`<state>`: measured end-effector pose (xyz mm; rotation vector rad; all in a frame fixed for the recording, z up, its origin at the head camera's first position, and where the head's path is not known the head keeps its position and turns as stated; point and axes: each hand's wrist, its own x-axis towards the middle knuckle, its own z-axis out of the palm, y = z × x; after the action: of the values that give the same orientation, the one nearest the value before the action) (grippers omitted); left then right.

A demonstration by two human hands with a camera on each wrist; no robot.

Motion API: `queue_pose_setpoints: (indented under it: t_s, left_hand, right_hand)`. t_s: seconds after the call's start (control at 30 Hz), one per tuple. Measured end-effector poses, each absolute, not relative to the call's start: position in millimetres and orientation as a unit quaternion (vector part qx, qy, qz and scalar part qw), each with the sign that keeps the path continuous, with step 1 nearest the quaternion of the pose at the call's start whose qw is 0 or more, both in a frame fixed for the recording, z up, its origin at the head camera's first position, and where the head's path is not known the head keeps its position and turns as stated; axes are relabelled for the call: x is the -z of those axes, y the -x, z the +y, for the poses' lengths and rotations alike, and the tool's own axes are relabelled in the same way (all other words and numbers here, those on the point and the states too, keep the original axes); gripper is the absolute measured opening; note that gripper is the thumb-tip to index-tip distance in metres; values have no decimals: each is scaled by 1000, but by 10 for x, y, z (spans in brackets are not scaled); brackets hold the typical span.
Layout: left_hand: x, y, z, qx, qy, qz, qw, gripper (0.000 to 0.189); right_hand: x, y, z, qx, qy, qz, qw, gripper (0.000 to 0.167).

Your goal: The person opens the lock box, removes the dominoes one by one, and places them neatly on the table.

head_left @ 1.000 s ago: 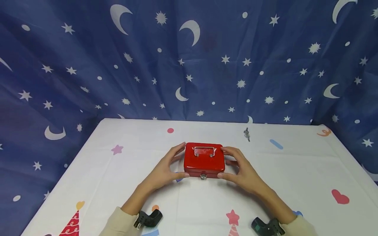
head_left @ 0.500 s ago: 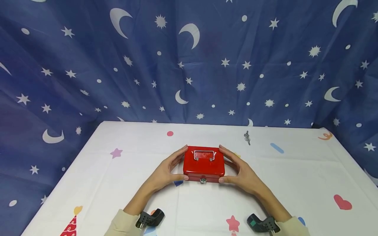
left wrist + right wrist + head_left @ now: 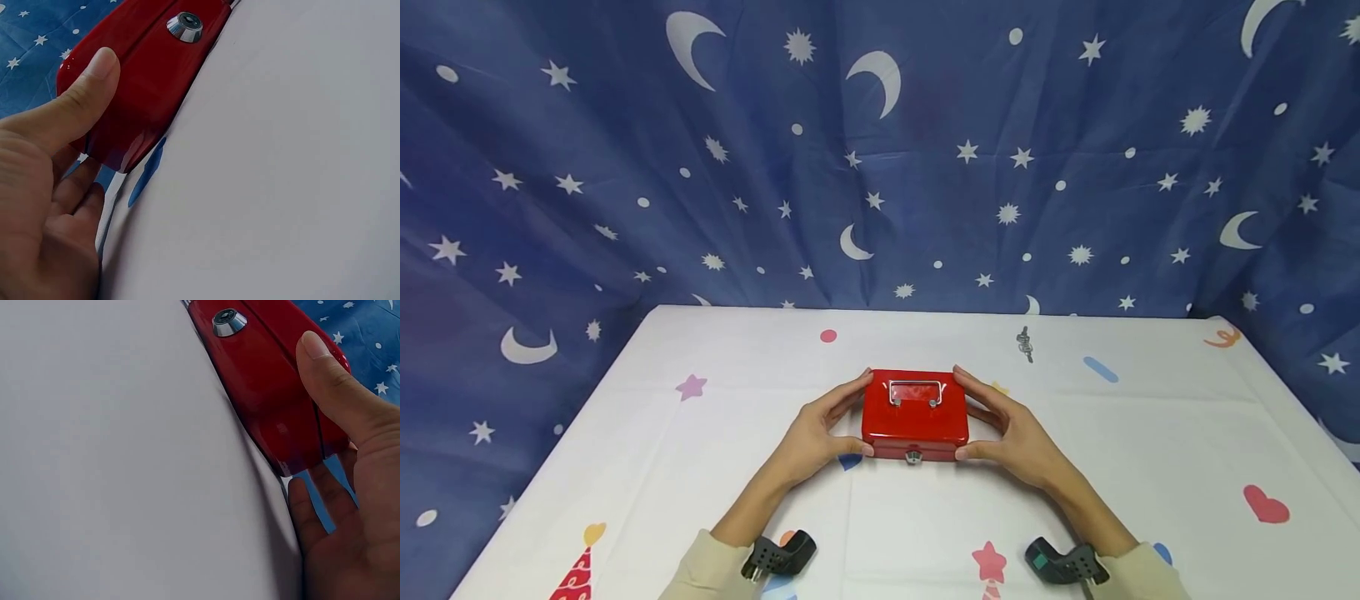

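A small red cash box [image 3: 915, 421] sits on the white table, lid closed, with a thin metal handle [image 3: 916, 383] lying flat on top. Its round silver lock [image 3: 913, 457] faces the person and shows no key in it. The left hand [image 3: 815, 429] grips the box's left end, thumb at the front corner and fingers reaching to the back. Mirroring it, the right hand [image 3: 1018, 433] grips the right end. In the left wrist view the thumb [image 3: 90, 94] presses the front face; the right wrist view shows the other thumb [image 3: 331, 378] doing likewise.
Behind the box, to its right, lies a small bunch of keys [image 3: 1025, 343] on the table [image 3: 1150, 467]. The tablecloth carries printed shapes. A blue curtain [image 3: 925, 208] with moons and stars hangs at the table's far edge.
The right hand's fingers have shifted from the lid's right edge to the back corner. Both hands stay at the box, which has barely moved. The head view has shifted slightly.
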<state>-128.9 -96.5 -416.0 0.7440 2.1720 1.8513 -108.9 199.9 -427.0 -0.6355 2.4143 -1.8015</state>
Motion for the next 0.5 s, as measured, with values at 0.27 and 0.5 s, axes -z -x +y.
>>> queue_pose_setpoints:
  t_s: [0.27,0.5]
  left_hand:
    - [4167,1277,-981,-615,-263,740,67,80]
    - [4169,1264,-994,-622,-288,727,45,79]
  right_hand:
    - [4290,1060,2000,591,201,781,34,88]
    - [4405,1102,2044,599,200,775,35,88]
